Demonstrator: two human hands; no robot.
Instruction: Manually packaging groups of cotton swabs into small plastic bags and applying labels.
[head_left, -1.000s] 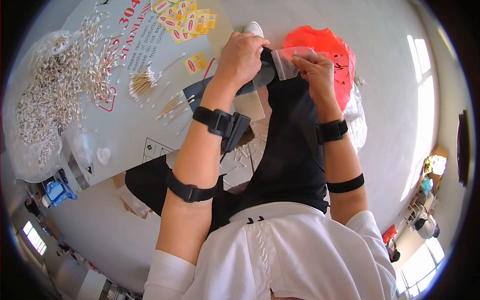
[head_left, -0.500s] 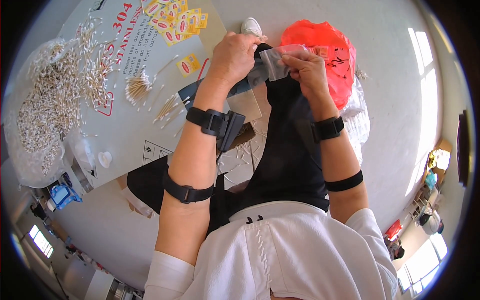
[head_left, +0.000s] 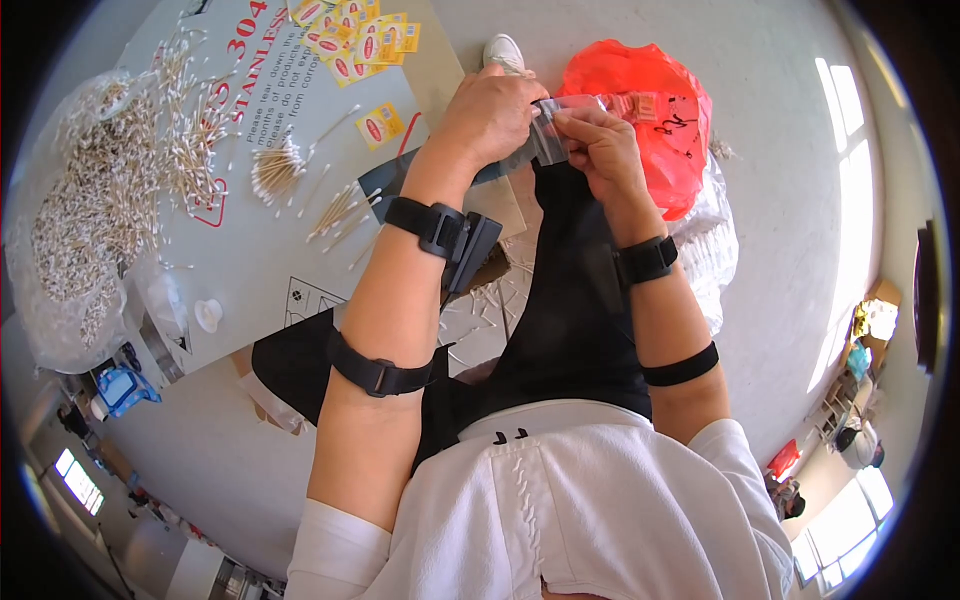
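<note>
A small clear plastic bag (head_left: 549, 138) is stretched between my two hands above my black-trousered lap. My right hand (head_left: 606, 152) pinches its right side between thumb and fingers. My left hand (head_left: 494, 114) is closed at the bag's upper left edge, its fingertips touching the plastic there and partly hidden behind the hand's back. On the table to the left lie a small bundle of cotton swabs (head_left: 277, 172) and several loose cotton swabs (head_left: 338, 212). Yellow printed labels (head_left: 352, 40) are heaped at the table's far end, with a single yellow label (head_left: 379, 127) nearer.
A big clear bag (head_left: 85, 225) spills a large pile of cotton swabs at the table's left. A red plastic bag (head_left: 640, 75) with small packets stands beyond my right hand, beside a white plastic bag (head_left: 708, 240). Fallen swabs lie on the floor below the table (head_left: 240, 310).
My left hand has moved right and its fingers have come to the clear bag's edge. My right hand has shifted slightly left with the bag.
</note>
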